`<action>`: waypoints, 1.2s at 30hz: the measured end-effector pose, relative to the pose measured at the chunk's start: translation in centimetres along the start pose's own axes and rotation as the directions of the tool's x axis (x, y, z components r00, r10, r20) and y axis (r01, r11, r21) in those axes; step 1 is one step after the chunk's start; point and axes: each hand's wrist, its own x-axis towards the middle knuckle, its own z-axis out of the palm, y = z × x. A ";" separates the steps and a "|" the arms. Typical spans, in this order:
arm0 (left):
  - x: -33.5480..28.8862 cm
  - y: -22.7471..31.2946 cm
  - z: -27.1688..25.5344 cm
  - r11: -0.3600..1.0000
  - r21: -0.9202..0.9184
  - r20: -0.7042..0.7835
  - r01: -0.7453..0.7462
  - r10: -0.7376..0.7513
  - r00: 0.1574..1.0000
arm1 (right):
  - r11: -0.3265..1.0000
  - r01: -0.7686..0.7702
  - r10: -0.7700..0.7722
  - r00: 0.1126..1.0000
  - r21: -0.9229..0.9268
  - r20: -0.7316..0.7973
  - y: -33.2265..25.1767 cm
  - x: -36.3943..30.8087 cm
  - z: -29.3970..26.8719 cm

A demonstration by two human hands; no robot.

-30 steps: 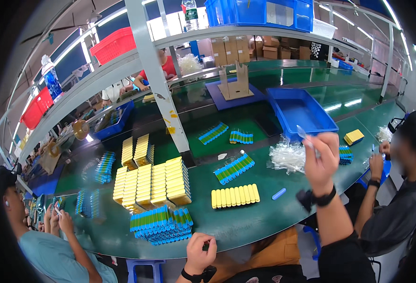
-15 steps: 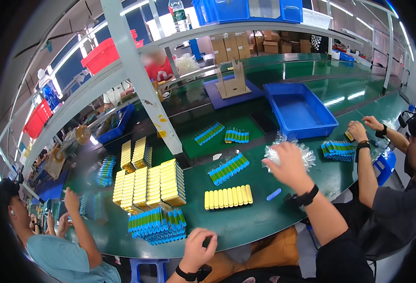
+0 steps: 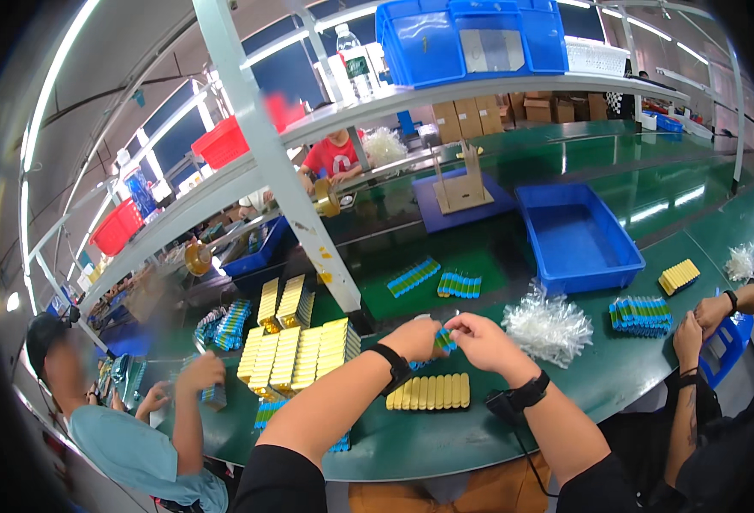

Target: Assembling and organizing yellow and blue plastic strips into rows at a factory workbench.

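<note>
Both hands meet over the near part of the green table. Between them is a row of slim blue-and-green pieces [image 3: 445, 340], largely covered by fingers. My left hand [image 3: 415, 340] is closed on its left side, its fingertips partly hidden. My right hand [image 3: 482, 344] pinches its right side between thumb and fingers. Just below my hands lies a row of yellow round-ended bars [image 3: 428, 392]. To the left stand stacked yellow bars [image 3: 295, 355]; blue-and-green rows [image 3: 267, 412] beneath them are mostly covered by my left forearm. A heap of clear plastic bags [image 3: 548, 327] lies right of my right hand.
Farther back are two blue-and-green rows [image 3: 413, 278], an empty blue tray [image 3: 578, 239] and a wooden stand [image 3: 464, 192]. A white metal post [image 3: 287, 179] rises behind the yellow stacks. Co-workers sit at left and right, with another blue-and-green pile [image 3: 640, 316] by the right one.
My right hand has left the plastic bags and my left hand has risen from the table edge. The nearest blue-and-green row has gone from the table into my hands. The view has shifted.
</note>
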 end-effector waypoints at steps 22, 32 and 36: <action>3.1 -0.7 -1.7 0.989 -0.132 -0.065 0.071 -0.080 0.995 | 0.812 0.096 0.071 0.962 -0.576 0.262 7.0 2.1 -0.1; 3.2 -4.6 -11.6 0.820 -0.552 -0.387 0.153 -0.415 0.824 | 0.777 0.005 0.221 0.934 -0.629 0.280 3.7 1.6 -0.6; -1.4 -0.8 -15.3 0.626 -0.779 -0.346 -0.043 -0.372 0.861 | 0.942 0.144 -0.094 0.980 -0.305 0.174 3.6 0.4 -0.6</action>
